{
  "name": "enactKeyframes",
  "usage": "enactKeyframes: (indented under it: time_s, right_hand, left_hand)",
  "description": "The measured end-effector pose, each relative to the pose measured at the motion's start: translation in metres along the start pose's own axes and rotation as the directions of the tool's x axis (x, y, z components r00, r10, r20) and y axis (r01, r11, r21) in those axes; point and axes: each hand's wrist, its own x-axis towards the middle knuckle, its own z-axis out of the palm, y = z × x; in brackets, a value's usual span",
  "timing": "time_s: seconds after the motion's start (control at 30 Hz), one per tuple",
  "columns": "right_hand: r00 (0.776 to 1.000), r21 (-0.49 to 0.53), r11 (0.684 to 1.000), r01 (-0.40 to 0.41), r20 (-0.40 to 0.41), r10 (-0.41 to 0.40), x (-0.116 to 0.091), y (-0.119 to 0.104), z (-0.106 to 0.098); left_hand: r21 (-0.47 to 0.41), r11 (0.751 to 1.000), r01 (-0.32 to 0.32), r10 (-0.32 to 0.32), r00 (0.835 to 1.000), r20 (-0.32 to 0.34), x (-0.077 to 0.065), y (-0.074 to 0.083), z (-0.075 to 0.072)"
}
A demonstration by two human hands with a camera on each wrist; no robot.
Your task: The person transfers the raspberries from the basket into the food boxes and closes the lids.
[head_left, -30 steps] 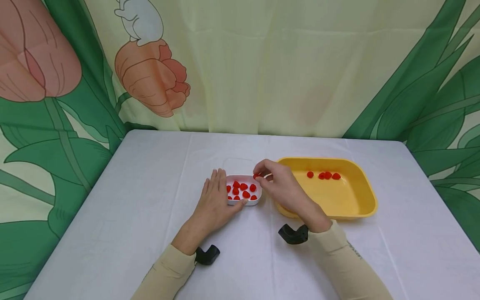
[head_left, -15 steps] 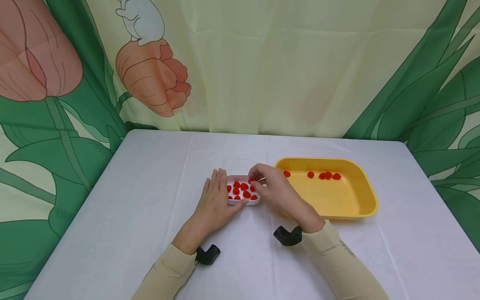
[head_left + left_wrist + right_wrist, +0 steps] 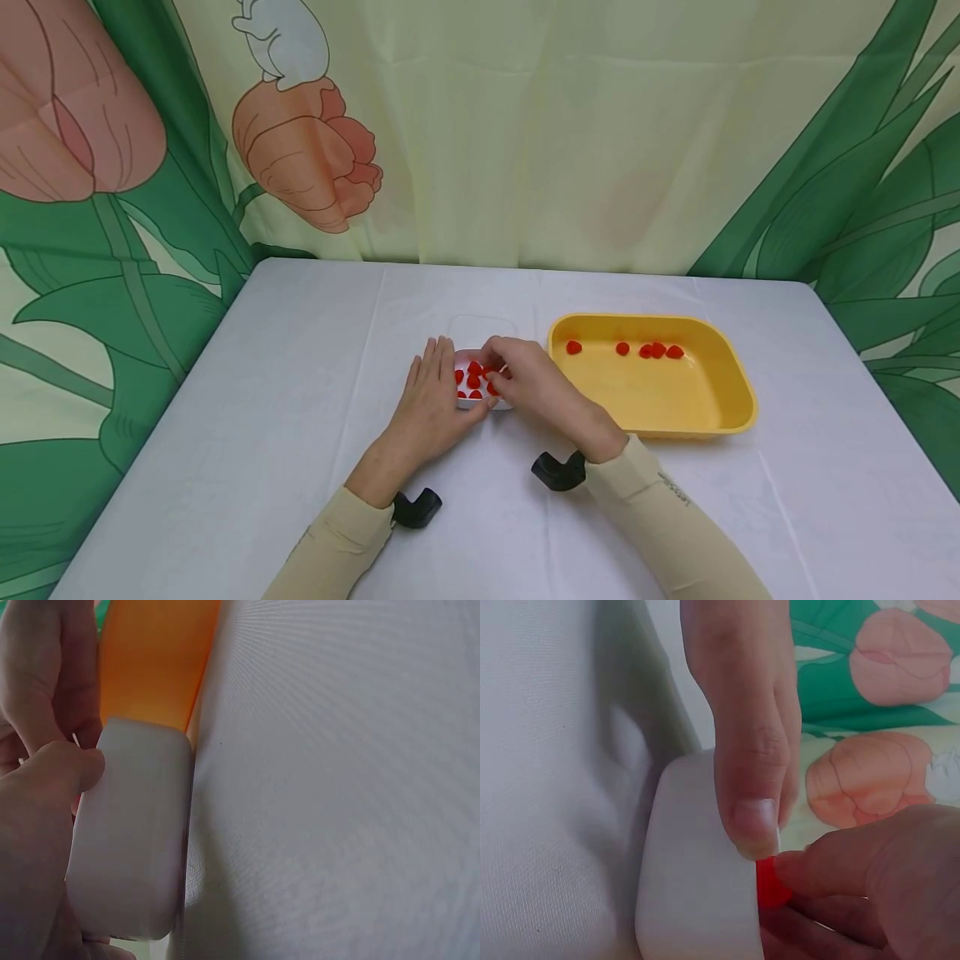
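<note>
A small white box (image 3: 467,404) with several small red berry-like pieces (image 3: 474,382) inside sits mid-table. My left hand (image 3: 431,400) lies along its left side with straight fingers. In the left wrist view, its thumb (image 3: 86,766) presses on the box's edge. Over the right part of the box, my right hand (image 3: 528,379) pinches a red berry-like piece (image 3: 771,886) between thumb and fingertips. The hand hides that end of the box. To the right stands a yellow tray (image 3: 652,408), with several more red pieces (image 3: 657,350) near its back wall.
Behind the white box lies a clear, faintly outlined lid (image 3: 482,318). Black wrist mounts (image 3: 418,508) project from both sleeves. The white tablecloth (image 3: 225,467) covers the table, and a printed curtain (image 3: 570,150) hangs at its far edge.
My right hand has moved left from the tray's near-left edge to over the white box, carrying a red piece. One red piece at the tray's left end has come into view. My left hand stays put.
</note>
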Motion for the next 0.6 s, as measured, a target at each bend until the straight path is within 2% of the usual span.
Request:
enactKeyframes:
  time_s: [0.3, 0.47, 0.6]
  right_hand:
    - [1.0, -0.009, 1.0, -0.003, 0.029, 0.004, 0.001, -0.003, 0.002]
    - [1.0, 0.058, 0.998, -0.007, -0.002, 0.007, -0.003, -0.004, -0.004]
    - [0.998, 0.081, 0.997, 0.014, -0.065, -0.009, -0.005, -0.001, -0.01]
  left_hand:
    - [-0.001, 1.0, -0.003, 0.003, 1.0, 0.005, 0.0, 0.0, 0.001]
    - [0.011, 1.0, -0.001, 0.001, 1.0, -0.003, 0.001, 0.0, 0.001]
    - [0.011, 1.0, 0.0, 0.0, 1.0, -0.001, 0.001, 0.0, 0.0]
